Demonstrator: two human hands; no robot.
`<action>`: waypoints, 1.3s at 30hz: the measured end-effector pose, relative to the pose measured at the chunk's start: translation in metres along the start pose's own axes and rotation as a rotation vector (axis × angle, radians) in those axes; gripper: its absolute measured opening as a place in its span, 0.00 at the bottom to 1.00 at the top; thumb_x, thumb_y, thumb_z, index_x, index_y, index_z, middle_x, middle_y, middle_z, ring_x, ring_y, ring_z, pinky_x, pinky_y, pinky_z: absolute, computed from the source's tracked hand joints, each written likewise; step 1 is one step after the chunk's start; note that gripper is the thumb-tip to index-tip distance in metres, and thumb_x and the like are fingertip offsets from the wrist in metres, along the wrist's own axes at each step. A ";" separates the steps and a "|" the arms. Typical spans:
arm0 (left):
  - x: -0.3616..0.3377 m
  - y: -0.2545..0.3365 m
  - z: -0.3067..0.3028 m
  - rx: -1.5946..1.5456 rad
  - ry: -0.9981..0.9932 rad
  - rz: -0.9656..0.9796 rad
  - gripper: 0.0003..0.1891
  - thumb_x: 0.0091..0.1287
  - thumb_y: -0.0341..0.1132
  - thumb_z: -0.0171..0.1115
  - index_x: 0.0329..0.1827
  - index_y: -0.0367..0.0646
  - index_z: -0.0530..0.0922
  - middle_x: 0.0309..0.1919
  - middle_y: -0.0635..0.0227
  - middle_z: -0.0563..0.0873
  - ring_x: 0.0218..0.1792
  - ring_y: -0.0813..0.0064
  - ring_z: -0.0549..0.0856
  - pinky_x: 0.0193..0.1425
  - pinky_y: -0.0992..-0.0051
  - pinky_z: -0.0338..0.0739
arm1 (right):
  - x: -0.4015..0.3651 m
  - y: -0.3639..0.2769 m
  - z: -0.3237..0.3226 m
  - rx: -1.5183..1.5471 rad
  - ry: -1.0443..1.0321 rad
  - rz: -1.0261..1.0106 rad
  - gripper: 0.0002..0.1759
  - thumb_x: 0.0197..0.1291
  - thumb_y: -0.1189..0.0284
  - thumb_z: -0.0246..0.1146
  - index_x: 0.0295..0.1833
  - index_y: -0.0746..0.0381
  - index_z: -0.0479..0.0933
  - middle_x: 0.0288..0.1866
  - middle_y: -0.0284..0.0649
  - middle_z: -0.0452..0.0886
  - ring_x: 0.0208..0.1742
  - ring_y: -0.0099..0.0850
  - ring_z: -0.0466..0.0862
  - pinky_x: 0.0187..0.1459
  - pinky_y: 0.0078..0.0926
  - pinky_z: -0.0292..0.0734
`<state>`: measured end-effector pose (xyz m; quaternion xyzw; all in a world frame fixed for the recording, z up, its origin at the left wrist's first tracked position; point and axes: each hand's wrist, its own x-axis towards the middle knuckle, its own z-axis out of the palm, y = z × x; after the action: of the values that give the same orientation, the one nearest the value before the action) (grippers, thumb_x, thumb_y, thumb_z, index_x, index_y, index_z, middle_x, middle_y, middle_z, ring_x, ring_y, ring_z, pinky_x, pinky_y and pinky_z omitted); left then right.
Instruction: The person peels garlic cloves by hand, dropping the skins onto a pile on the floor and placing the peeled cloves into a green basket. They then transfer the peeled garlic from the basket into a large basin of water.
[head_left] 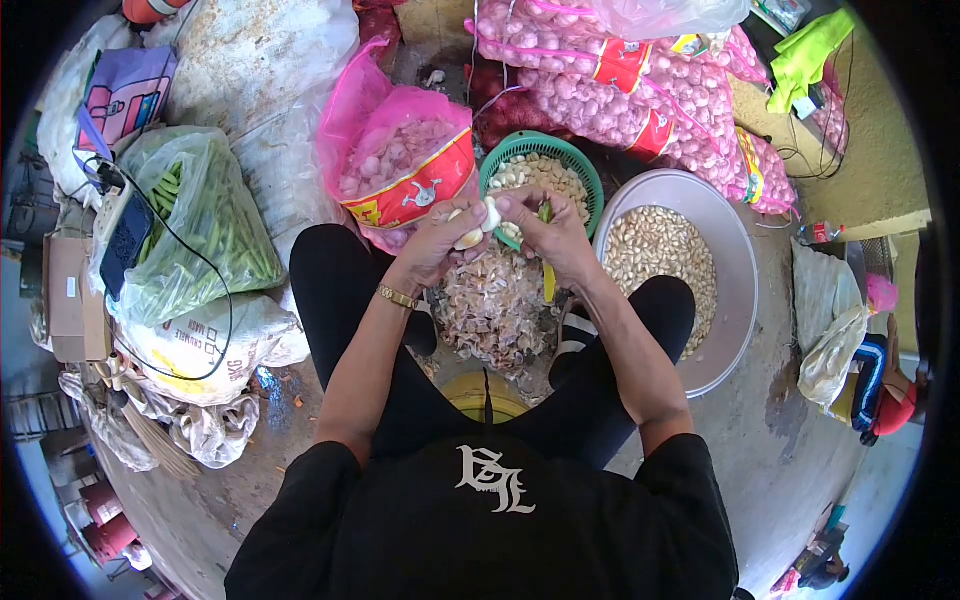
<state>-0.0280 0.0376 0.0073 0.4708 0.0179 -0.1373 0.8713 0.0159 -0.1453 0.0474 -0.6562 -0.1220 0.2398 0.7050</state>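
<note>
Rough grey concrete floor (700, 440) underlies papery, curled garlic skins (495, 310) heaped between the person's knees. Left hand (438, 242) and right hand (550, 235) meet above, fingertips closed on smooth white garlic cloves (475, 232), near a round green plastic basket (592, 172) of peeled cloves.

Garlic storeroom, stacked mesh garlic sacks (680, 90).

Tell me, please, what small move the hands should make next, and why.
I would probably drop the white cloves from the left hand into the green basket: they look peeled, and the basket, just beyond the hands, holds similar pale cloves.
</note>
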 end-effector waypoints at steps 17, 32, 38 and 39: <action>0.015 -0.014 0.024 -0.275 0.210 -0.013 0.15 0.74 0.40 0.57 0.59 0.45 0.75 0.33 0.76 0.78 0.19 0.88 0.71 0.20 0.88 0.64 | 0.018 0.021 0.010 0.056 0.277 -0.092 0.09 0.67 0.70 0.63 0.38 0.65 0.81 0.27 0.29 0.80 0.24 0.14 0.72 0.23 0.16 0.65; 0.016 -0.010 0.008 -0.684 0.106 0.041 0.11 0.75 0.43 0.55 0.42 0.46 0.71 0.29 0.75 0.73 0.17 0.87 0.67 0.16 0.87 0.57 | -0.007 0.004 -0.001 -0.259 -0.112 -0.191 0.06 0.62 0.74 0.67 0.39 0.67 0.81 0.31 0.31 0.83 0.36 0.17 0.78 0.40 0.19 0.74; 0.016 -0.011 0.000 -0.754 -0.061 0.019 0.11 0.75 0.43 0.53 0.45 0.45 0.72 0.29 0.75 0.74 0.16 0.87 0.66 0.15 0.87 0.58 | -0.006 0.000 0.007 -0.126 0.062 -0.289 0.09 0.57 0.74 0.72 0.40 0.66 0.82 0.32 0.31 0.83 0.35 0.18 0.79 0.42 0.19 0.75; 0.014 -0.009 0.003 -0.755 -0.063 0.017 0.11 0.75 0.43 0.53 0.45 0.45 0.72 0.29 0.75 0.74 0.16 0.87 0.66 0.15 0.87 0.58 | -0.005 -0.002 0.008 -0.127 0.064 -0.288 0.09 0.57 0.74 0.72 0.40 0.66 0.82 0.32 0.31 0.83 0.35 0.18 0.79 0.42 0.19 0.75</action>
<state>-0.0176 0.0271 -0.0007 0.1125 0.0367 -0.1283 0.9847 0.0076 -0.1407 0.0508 -0.6824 -0.2072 0.1068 0.6928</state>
